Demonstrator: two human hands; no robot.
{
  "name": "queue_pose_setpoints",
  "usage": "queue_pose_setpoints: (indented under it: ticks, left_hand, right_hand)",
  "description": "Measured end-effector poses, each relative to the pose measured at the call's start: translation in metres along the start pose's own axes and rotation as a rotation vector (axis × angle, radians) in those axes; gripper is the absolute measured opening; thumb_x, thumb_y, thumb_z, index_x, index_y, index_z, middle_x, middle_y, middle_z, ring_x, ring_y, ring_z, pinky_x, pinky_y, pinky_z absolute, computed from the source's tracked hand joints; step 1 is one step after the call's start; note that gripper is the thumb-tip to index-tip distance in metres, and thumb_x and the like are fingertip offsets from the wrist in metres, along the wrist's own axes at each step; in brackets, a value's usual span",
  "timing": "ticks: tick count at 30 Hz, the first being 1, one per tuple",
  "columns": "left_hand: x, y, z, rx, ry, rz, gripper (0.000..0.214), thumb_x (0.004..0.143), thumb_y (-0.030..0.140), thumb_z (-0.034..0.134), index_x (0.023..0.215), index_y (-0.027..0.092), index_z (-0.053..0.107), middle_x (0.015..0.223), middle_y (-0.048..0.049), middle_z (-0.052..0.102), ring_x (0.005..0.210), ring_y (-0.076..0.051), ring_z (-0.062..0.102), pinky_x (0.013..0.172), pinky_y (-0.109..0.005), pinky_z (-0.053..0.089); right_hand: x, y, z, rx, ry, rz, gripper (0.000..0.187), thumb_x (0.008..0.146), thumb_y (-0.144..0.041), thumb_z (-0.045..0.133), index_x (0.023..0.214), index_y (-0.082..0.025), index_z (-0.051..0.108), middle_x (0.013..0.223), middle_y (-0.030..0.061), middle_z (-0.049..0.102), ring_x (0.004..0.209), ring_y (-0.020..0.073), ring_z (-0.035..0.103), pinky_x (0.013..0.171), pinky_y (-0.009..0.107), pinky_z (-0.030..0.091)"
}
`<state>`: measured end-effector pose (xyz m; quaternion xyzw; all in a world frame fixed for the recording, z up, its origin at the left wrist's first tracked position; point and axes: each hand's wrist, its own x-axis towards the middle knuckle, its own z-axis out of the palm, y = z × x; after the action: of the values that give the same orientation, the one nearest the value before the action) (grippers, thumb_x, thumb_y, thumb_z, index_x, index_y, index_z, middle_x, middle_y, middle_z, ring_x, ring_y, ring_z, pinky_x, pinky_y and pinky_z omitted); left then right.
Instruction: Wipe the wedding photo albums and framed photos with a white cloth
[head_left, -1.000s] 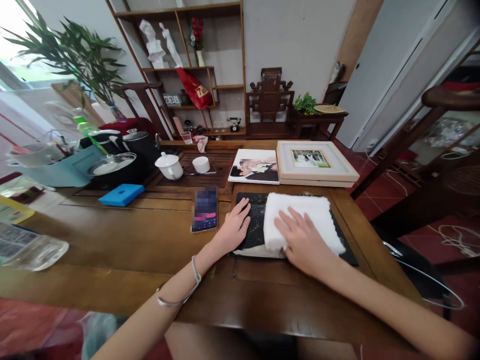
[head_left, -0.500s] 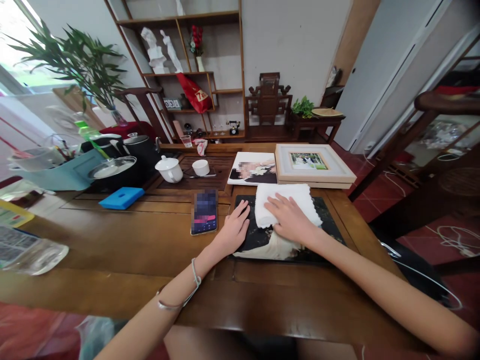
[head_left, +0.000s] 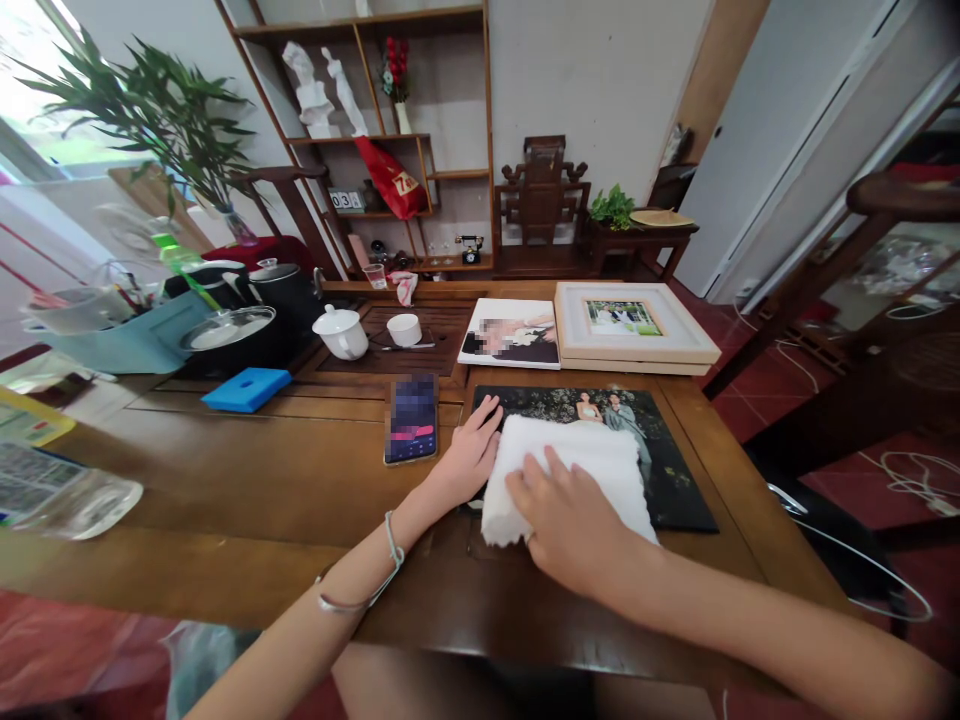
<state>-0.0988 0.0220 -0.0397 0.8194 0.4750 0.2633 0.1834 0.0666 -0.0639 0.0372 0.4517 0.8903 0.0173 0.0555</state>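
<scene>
The right hand [head_left: 566,515] lies open and flat on a white cloth [head_left: 600,442], with the fingers spread and pressing down; it does not grip the cloth. The cloth is folded and covers the near left part of a dark photo [head_left: 675,480], and its near edge hangs a little over the photo's edge onto the table [head_left: 300,480]. In the uncovered far part of the photo two standing people are visible. The left hand [head_left: 469,455] is also open, palm down, on the left edge of the photo, just beside the cloth and touching it with the fingers. A thin bracelet [head_left: 360,590] is around the left wrist.

A phone [head_left: 410,418] lies on the table just left of the left hand. Behind the photo there is a second print [head_left: 510,333], and to its right a framed picture [head_left: 634,322] that lies flat. Farther left stand a white teapot [head_left: 340,332] and a white cup [head_left: 404,329] on a wooden tray, and a blue box [head_left: 246,389] is near them.
</scene>
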Motion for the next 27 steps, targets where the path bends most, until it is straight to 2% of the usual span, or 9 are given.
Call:
queue_pose_setpoints:
  ticks: [2, 5, 9, 12, 14, 18, 20, 23, 27]
  left_hand:
    - [0.0, 0.0, 0.0, 0.005, 0.003, 0.004, 0.046, 0.098, 0.022, 0.032, 0.139, 0.009, 0.046, 0.155, -0.0179, 0.034, 0.146, -0.028, 0.027, 0.117, -0.052, 0.028]
    - [0.0, -0.002, 0.001, -0.005, 0.013, 0.016, 0.045, 0.098, 0.021, 0.031, 0.14, 0.011, 0.045, 0.155, -0.0164, 0.035, 0.146, -0.026, 0.026, 0.117, -0.051, 0.028]
    - [0.0, -0.005, 0.001, -0.034, 0.007, 0.039, 0.045, 0.099, 0.022, 0.031, 0.141, 0.012, 0.045, 0.155, -0.0159, 0.034, 0.147, -0.026, 0.023, 0.117, -0.05, 0.028]
    - [0.0, -0.006, 0.001, -0.038, 0.007, 0.051, 0.044, 0.1, 0.025, 0.032, 0.14, 0.013, 0.045, 0.155, -0.0155, 0.034, 0.147, -0.026, 0.023, 0.117, -0.05, 0.028]
    - [0.0, -0.006, 0.0, -0.036, 0.006, 0.052, 0.044, 0.1, 0.024, 0.032, 0.14, 0.013, 0.045, 0.155, -0.016, 0.034, 0.147, -0.026, 0.023, 0.117, -0.05, 0.029]
    - [-0.001, -0.004, 0.0, -0.021, 0.032, 0.051, 0.044, 0.098, 0.022, 0.034, 0.138, 0.011, 0.047, 0.152, -0.0177, 0.039, 0.145, -0.028, 0.029, 0.115, -0.051, 0.032]
    - [-0.001, -0.003, 0.001, -0.021, 0.042, 0.065, 0.044, 0.096, 0.021, 0.038, 0.138, 0.012, 0.048, 0.149, -0.0177, 0.043, 0.143, -0.029, 0.033, 0.115, -0.05, 0.033]
    - [-0.001, 0.0, 0.0, -0.021, 0.038, 0.106, 0.043, 0.093, 0.017, 0.041, 0.135, 0.012, 0.051, 0.148, -0.0174, 0.045, 0.142, -0.029, 0.035, 0.115, -0.048, 0.034]
    - [-0.001, 0.004, -0.001, 0.023, 0.041, 0.069, 0.032, 0.094, 0.02, 0.044, 0.121, 0.013, 0.06, 0.132, -0.0182, 0.058, 0.128, -0.031, 0.052, 0.106, -0.05, 0.044]
  right_hand:
    - [0.009, 0.004, 0.003, -0.072, 0.044, 0.062, 0.043, 0.081, -0.013, 0.053, 0.124, -0.008, 0.058, 0.132, 0.0266, 0.057, 0.124, 0.0448, 0.049, 0.085, 0.054, 0.053]
    - [0.004, -0.012, 0.017, -0.192, 0.107, 0.061, 0.045, 0.084, -0.01, 0.05, 0.128, -0.004, 0.056, 0.136, 0.0309, 0.051, 0.125, 0.0468, 0.048, 0.09, 0.059, 0.049]
    - [-0.025, -0.046, 0.03, -0.157, 0.173, -0.05, 0.04, 0.087, -0.015, 0.047, 0.124, -0.005, 0.061, 0.133, 0.0305, 0.055, 0.122, 0.0479, 0.051, 0.089, 0.061, 0.05]
    - [-0.036, -0.048, 0.021, -0.032, 0.107, -0.168, 0.046, 0.083, -0.023, 0.055, 0.125, -0.004, 0.06, 0.132, 0.0312, 0.055, 0.123, 0.0495, 0.049, 0.088, 0.06, 0.05]
    - [-0.031, -0.035, 0.01, 0.05, 0.044, -0.171, 0.053, 0.079, -0.024, 0.06, 0.127, -0.003, 0.057, 0.135, 0.0302, 0.053, 0.126, 0.0486, 0.046, 0.09, 0.056, 0.05]
    - [0.0, 0.01, -0.006, 0.103, -0.013, -0.003, 0.04, 0.077, -0.013, 0.052, 0.116, -0.01, 0.062, 0.121, 0.0217, 0.063, 0.119, 0.0406, 0.053, 0.08, 0.047, 0.053]
    - [0.018, 0.034, -0.006, 0.113, 0.022, 0.047, 0.038, 0.076, -0.011, 0.049, 0.111, -0.012, 0.063, 0.115, 0.0185, 0.065, 0.115, 0.0373, 0.054, 0.078, 0.044, 0.052]
    - [0.043, 0.059, 0.0, 0.19, 0.121, 0.055, 0.04, 0.076, -0.011, 0.048, 0.113, -0.014, 0.062, 0.117, 0.0148, 0.066, 0.116, 0.0329, 0.054, 0.085, 0.042, 0.048]
    - [0.076, 0.065, 0.006, 0.247, 0.198, 0.052, 0.044, 0.079, -0.013, 0.045, 0.12, -0.014, 0.059, 0.124, 0.0141, 0.064, 0.12, 0.0298, 0.051, 0.093, 0.042, 0.042]
